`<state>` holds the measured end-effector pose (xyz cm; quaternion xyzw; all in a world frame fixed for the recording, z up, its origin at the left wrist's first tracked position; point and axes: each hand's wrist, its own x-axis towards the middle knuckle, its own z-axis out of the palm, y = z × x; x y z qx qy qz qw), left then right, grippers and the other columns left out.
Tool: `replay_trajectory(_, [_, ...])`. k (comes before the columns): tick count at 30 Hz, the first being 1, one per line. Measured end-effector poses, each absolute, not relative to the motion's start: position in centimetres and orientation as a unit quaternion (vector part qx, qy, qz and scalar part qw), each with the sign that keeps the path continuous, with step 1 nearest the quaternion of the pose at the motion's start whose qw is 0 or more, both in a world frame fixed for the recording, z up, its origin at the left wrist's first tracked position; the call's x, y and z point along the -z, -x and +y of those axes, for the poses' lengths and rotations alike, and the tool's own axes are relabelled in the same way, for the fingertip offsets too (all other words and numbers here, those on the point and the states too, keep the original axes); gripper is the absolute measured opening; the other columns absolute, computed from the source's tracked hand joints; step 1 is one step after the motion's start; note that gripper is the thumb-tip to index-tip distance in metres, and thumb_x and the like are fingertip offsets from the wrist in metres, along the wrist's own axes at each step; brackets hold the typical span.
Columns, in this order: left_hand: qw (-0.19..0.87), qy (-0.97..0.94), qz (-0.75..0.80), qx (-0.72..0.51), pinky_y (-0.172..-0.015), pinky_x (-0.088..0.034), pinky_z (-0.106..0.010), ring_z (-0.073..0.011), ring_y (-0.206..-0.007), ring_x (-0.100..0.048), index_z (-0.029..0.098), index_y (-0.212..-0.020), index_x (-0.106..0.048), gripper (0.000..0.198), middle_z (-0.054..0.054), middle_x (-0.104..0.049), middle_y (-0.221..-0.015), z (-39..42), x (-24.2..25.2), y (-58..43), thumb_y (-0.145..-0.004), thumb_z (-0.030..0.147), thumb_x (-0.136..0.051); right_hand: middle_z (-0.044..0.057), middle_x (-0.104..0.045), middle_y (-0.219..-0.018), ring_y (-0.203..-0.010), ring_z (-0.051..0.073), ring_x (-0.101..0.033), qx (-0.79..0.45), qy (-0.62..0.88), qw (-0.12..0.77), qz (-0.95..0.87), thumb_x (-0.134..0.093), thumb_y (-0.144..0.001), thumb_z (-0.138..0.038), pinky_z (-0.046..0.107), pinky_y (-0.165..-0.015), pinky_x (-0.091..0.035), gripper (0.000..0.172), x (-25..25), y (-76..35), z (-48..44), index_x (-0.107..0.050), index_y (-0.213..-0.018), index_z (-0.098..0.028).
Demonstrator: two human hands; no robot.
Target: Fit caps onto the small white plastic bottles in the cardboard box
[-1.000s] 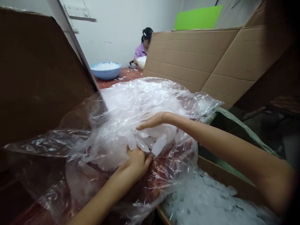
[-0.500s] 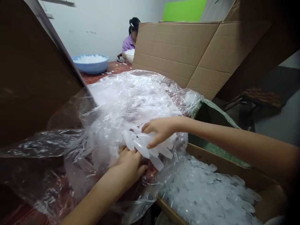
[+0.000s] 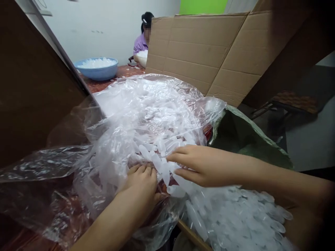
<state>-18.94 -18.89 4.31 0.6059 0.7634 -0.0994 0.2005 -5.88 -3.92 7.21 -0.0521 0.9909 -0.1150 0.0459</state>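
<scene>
A large clear plastic bag (image 3: 157, 104) lies on the table, bulging with translucent white elongated plastic pieces. My left hand (image 3: 141, 183) is at the bag's mouth, its fingers bent over the film and its thumb out to the side. To the right, my right hand (image 3: 196, 165) is held flat with fingers stretched out and thumb apart, fingertips at loose tapered plastic pieces (image 3: 164, 170). Some pieces slope down from the mouth toward a cardboard box (image 3: 195, 235), where a heap of similar pieces (image 3: 243, 216) lies below my right forearm.
A blue basin (image 3: 98, 71) of white pieces stands at the back left. Behind a cardboard panel (image 3: 193, 48) sits a person (image 3: 141, 43) in purple with a white bowl. A green sack (image 3: 251, 136) gapes at right. A dark panel (image 3: 34, 87) rises at left.
My right hand has moved right and down, toward the box, and several pieces have slid from the bag's mouth toward the heap. My left hand stays at the bag.
</scene>
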Motion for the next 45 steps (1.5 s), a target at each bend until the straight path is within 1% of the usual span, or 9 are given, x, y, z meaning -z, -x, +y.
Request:
replay_trajectory(4, [0.215,-0.594,0.764,0.130,-0.101,-0.043,-0.050,-0.0368,-0.116,-0.059,0.007,-0.120,-0.065,0.047,-0.022,-0.066,-0.120,-18.8,-4.3,18.5,-0.085,0.037,-0.057,0.021,-0.052,-0.138,-0.124,0.032,-0.051,0.093,0.070,0.004,0.993,-0.051,-0.094,-0.044,0.045,-0.103,-0.041,0.054,-2.8,13.3,-5.1,-0.051,-0.135,-0.008])
replay_trajectory(10, [0.221,-0.581,0.771,0.142,-0.097,-0.047,-0.046,-0.0361,-0.114,-0.061,0.010,-0.121,-0.065,0.049,-0.019,-0.065,-0.123,-18.7,-4.1,18.2,-0.078,0.033,-0.063,0.013,-0.052,-0.140,-0.127,0.030,-0.047,0.077,0.116,-0.011,0.990,-0.050,-0.090,-0.031,0.044,-0.111,-0.031,0.038,-0.2,11.7,-5.1,-0.062,-0.124,-0.015])
replay_trajectory(18, [0.232,-0.543,0.792,0.157,-0.090,-0.051,-0.047,-0.0398,-0.108,-0.062,-0.001,-0.121,-0.061,0.061,-0.025,-0.064,-0.118,-18.2,-4.0,18.1,-0.076,0.039,-0.068,0.010,-0.044,-0.149,-0.128,0.033,-0.046,0.127,0.058,0.056,0.989,-0.053,-0.090,-0.037,0.053,-0.105,-0.039,0.046,-2.1,-2.2,-6.8,-0.053,-0.133,-0.021])
replay_trajectory(24, [0.234,-0.526,0.800,0.167,-0.090,-0.051,-0.046,-0.0394,-0.108,-0.062,-0.001,-0.119,-0.061,0.062,-0.025,-0.065,-0.117,-17.7,-4.0,17.8,-0.073,0.041,-0.071,0.011,-0.072,-0.106,-0.095,0.022,-0.065,0.146,0.029,-0.068,0.986,-0.043,-0.097,-0.028,0.037,-0.084,-0.051,0.033,-2.7,-1.1,-4.1,-0.065,-0.117,-0.014])
replay_trajectory(28, [0.224,-0.520,0.806,0.172,-0.090,-0.051,-0.044,-0.0387,-0.112,-0.060,0.000,-0.123,-0.059,0.069,-0.026,-0.063,-0.121,-17.9,-3.7,17.7,-0.070,0.042,-0.072,0.022,-0.060,-0.127,-0.120,0.034,-0.051,0.114,-0.035,-0.114,0.986,-0.053,-0.092,-0.048,0.049,-0.100,-0.041,0.056,-0.5,5.1,0.6,-0.057,-0.129,-0.006])
replay_trajectory(31, [0.221,-0.518,0.808,0.172,-0.093,-0.050,-0.044,-0.0386,-0.115,-0.058,0.000,-0.125,-0.058,0.073,-0.027,-0.060,-0.125,-17.9,-3.6,17.8,-0.069,0.045,-0.073,0.020,-0.059,-0.131,-0.122,0.036,-0.049,0.114,-0.040,-0.092,0.988,-0.056,-0.087,-0.056,0.054,-0.103,-0.036,0.067,1.0,7.1,1.7,-0.054,-0.134,-0.009])
replay_trajectory(39, [0.245,-0.507,0.809,0.166,-0.091,-0.051,-0.047,-0.0399,-0.113,-0.058,-0.001,-0.119,-0.060,0.071,-0.028,-0.061,-0.121,-17.4,-3.6,17.7,-0.069,0.047,-0.074,0.012,-0.057,-0.136,-0.129,0.033,-0.045,0.137,0.026,0.000,0.990,-0.062,-0.081,-0.032,0.048,-0.107,-0.037,0.051,-0.7,-1.6,-3.7,-0.059,-0.128,-0.015])
replay_trajectory(42, [0.249,-0.503,0.809,0.173,-0.092,-0.050,-0.047,-0.0405,-0.115,-0.057,-0.001,-0.121,-0.059,0.072,-0.028,-0.060,-0.122,-17.3,-3.6,17.6,-0.069,0.046,-0.074,0.006,-0.057,-0.138,-0.130,0.034,-0.046,0.115,0.019,0.024,0.993,-0.068,-0.078,-0.036,0.048,-0.098,-0.046,0.052,-3.0,-4.8,-5.5,-0.060,-0.127,-0.020])
replay_trajectory(45, [0.253,-0.502,0.809,0.173,-0.091,-0.050,-0.047,-0.0406,-0.114,-0.057,-0.002,-0.120,-0.059,0.072,-0.028,-0.060,-0.121,-17.3,-3.6,17.6,-0.069,0.046,-0.074,0.004,-0.072,-0.112,-0.098,0.028,-0.067,0.131,0.027,0.019,0.991,-0.066,-0.080,-0.039,0.040,-0.075,-0.054,0.038,-5.2,-5.2,-6.5,-0.065,-0.115,-0.025])
